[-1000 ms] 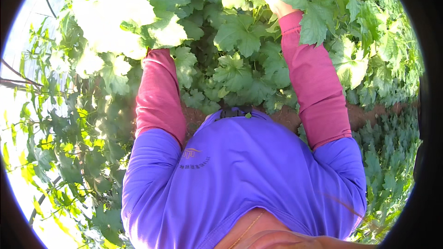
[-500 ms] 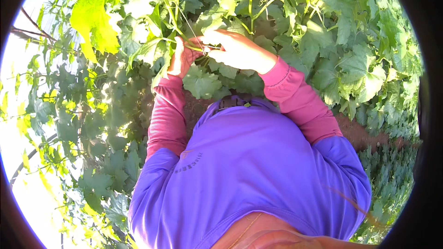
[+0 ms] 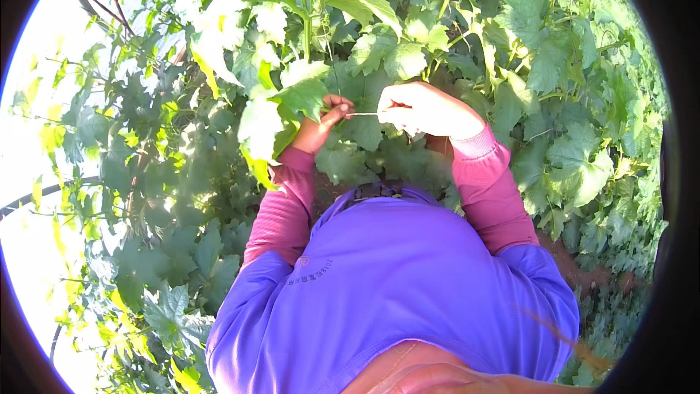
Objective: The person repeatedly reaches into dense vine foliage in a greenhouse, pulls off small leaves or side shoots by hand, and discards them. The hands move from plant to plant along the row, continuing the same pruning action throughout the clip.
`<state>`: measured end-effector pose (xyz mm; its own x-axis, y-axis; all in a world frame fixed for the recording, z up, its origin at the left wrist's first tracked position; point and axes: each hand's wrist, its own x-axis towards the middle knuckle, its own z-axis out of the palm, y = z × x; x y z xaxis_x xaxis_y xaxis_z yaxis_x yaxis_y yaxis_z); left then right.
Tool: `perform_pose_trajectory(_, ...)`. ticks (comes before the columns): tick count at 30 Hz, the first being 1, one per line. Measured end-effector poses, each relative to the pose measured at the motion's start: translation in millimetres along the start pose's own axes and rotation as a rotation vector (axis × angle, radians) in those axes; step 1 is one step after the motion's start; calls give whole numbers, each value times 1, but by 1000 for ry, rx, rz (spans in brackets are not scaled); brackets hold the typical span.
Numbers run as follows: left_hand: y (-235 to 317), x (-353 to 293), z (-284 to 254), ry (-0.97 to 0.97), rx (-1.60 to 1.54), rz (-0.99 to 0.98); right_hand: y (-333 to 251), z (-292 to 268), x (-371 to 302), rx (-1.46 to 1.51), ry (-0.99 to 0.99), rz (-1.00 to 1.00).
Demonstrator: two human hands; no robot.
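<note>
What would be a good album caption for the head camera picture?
Left hand and right hand hold a thin strand between them amid green leaves.

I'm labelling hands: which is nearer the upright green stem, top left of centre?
Left. The left hand is below the stem; the right hand is farther, below and rightward.

Shaded, lobed leaves (image 3: 175, 244) fill the left side, backed by a glaring white area (image 3: 29, 255) at the rim. Thin dark rods (image 3: 102, 5) slant at upper left; below them a dark curved tube (image 3: 29, 198) crosses the glare. At lower right, brown soil (image 3: 585, 271) shows beside dense green foliage (image 3: 612, 328).
</note>
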<state>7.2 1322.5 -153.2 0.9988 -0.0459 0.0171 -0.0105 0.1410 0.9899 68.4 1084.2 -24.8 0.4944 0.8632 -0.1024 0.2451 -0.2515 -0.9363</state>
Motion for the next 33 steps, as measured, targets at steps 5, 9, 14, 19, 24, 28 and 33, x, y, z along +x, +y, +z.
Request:
perform_pose_trajectory(5, -27, 3, -9, -66, -78, -7, -13, 1, 27, -4, 458, -266)
perform_pose_trajectory(9, -2, -4, 10, -39, 76, -59, -12, 11, 64, 3, 424, -335)
perform_pose_trajectory(14, -1, -13, 17, -195, 130, 215, -17, 14, 99, 252, 512, -377)
perform_pose_trajectory(19, -1, -20, 9, -175, 397, 297, -49, 4, 90, 175, 541, -431)
perform_pose_trajectory(24, -3, -12, 11, 58, 1012, 443, -48, -6, 83, 205, 323, -344)
perform_pose_trajectory(28, 36, -30, 7, 7, 500, 209, -65, -28, 61, -621, 463, -396)
perform_pose_trajectory(33, 107, -37, -22, -8, -19, 139, -71, -34, 61, -592, 333, -285)
